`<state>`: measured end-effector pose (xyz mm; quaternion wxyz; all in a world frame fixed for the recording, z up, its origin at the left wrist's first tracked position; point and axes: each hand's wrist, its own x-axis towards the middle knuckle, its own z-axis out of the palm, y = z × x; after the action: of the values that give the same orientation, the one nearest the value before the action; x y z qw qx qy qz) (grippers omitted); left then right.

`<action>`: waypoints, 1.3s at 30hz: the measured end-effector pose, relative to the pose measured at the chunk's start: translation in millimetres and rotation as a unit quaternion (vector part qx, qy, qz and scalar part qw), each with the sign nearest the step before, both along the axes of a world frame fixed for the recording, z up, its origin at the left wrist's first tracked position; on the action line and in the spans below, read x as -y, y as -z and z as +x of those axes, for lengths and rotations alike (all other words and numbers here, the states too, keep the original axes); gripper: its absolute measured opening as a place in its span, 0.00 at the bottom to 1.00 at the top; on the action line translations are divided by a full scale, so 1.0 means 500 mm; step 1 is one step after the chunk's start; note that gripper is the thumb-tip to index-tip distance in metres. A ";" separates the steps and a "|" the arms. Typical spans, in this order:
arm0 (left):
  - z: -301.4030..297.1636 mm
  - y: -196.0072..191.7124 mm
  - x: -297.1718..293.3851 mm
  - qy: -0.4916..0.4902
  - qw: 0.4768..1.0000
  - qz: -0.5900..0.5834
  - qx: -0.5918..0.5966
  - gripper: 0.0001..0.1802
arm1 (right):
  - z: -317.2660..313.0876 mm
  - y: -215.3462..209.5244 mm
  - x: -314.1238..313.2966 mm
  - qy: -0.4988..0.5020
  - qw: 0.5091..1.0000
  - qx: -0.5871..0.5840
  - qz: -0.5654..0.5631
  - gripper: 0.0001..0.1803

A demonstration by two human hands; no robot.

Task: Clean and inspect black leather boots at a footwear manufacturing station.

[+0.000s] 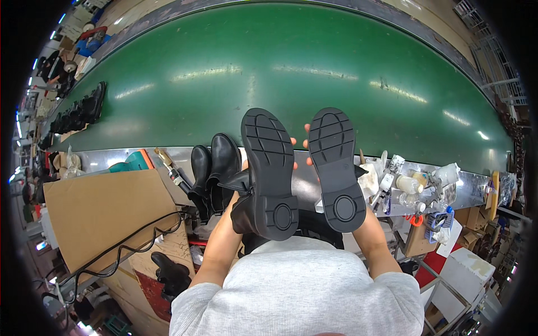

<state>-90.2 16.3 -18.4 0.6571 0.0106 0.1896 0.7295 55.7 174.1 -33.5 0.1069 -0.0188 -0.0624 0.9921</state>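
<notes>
Two black boots are held up side by side, their black treaded soles facing me. My left hand (294, 151) grips the left boot (271, 162); only fingertips show past the sole's right edge. On the other boot (334, 162), fingertips of my right hand (307, 144) curl round the sole's left edge. The palms are hidden behind the boots. Each sole has a ring mark on its heel. Just left of the held pair, another pair of black boots (224, 158) stands on the metal ledge (305, 182).
A green work surface (224, 89) stretches across beyond the ledge. Black boots (84, 109) stand in a row at far left. A cardboard sheet (112, 213) and a black cable (120, 246) lie at near left. Bottles (409, 183), orange-handled scissors (416, 220) and a blue basket (439, 223) are at right.
</notes>
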 end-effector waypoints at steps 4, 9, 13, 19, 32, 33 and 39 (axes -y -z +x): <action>-0.056 -0.011 0.015 -0.002 0.995 -0.004 -0.096 0.30 | 0.022 -0.015 -0.004 0.003 0.998 0.064 -0.006 0.27; -0.117 0.083 0.010 0.136 0.681 -0.294 -0.657 0.46 | 0.078 0.015 -0.039 -0.041 0.943 0.253 0.210 0.26; -0.027 0.028 -0.118 -0.061 0.703 -0.247 -0.664 0.38 | 0.065 0.050 0.003 -0.143 0.923 0.251 0.254 0.24; 0.179 -0.120 -0.047 -0.028 0.585 0.021 -0.810 0.34 | 0.104 0.063 0.034 -0.017 0.932 0.268 0.243 0.32; 0.157 -0.015 0.069 0.045 0.677 -0.373 -0.632 0.36 | 0.003 -0.004 -0.088 -0.147 0.748 0.433 0.481 0.32; 0.157 0.012 0.066 0.033 0.723 -0.353 -0.593 0.37 | -0.029 0.008 -0.047 -0.093 0.684 0.413 0.595 0.37; 0.158 0.045 -0.052 0.093 0.515 -0.377 -0.764 0.07 | -0.035 0.181 -0.033 -0.186 0.514 0.373 0.750 0.34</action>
<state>-11.4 42.3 -40.9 0.2657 0.3327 0.8738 0.2350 38.0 190.3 -123.8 -0.1391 -0.2880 -0.8194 0.4757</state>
